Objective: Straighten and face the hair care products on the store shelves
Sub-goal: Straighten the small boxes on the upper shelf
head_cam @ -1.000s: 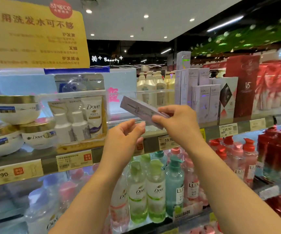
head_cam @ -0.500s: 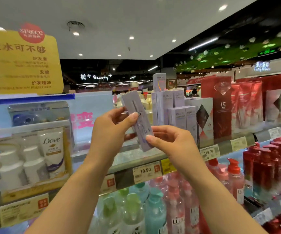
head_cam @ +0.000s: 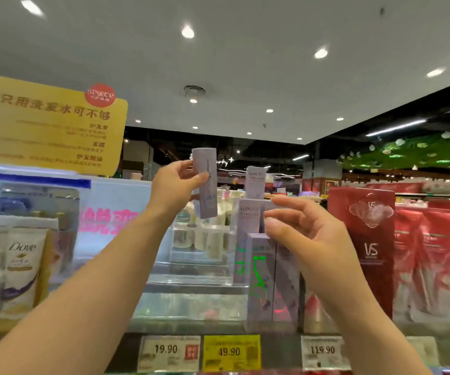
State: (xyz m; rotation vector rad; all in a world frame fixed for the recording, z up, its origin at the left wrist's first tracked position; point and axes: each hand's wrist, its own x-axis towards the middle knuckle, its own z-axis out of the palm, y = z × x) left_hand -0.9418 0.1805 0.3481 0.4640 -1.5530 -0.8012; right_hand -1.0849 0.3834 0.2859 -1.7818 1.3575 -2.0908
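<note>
My left hand [head_cam: 175,189] holds a slim lilac product box [head_cam: 206,182] upright, thumb on its front, raised above the top shelf. My right hand [head_cam: 305,234] hovers free to the right of the box with loosely spread fingers and holds nothing. Behind and below the right hand stand several matching lilac Lux boxes [head_cam: 261,280] on the shelf, one more stacked higher [head_cam: 255,182]. A clear acrylic bin with pale cream bottles [head_cam: 210,239] sits behind the held box.
Dove tubes and bottles [head_cam: 20,269] stand at the left under a yellow sign [head_cam: 47,123]. Red VS box [head_cam: 370,247] and red pouches [head_cam: 440,261] fill the right. Price tags [head_cam: 230,351] line the shelf's front edge.
The right hand has let go of the lilac box and drawn away to the right. The left hand has lifted the box higher and turned it upright. The view tilted upward.
</note>
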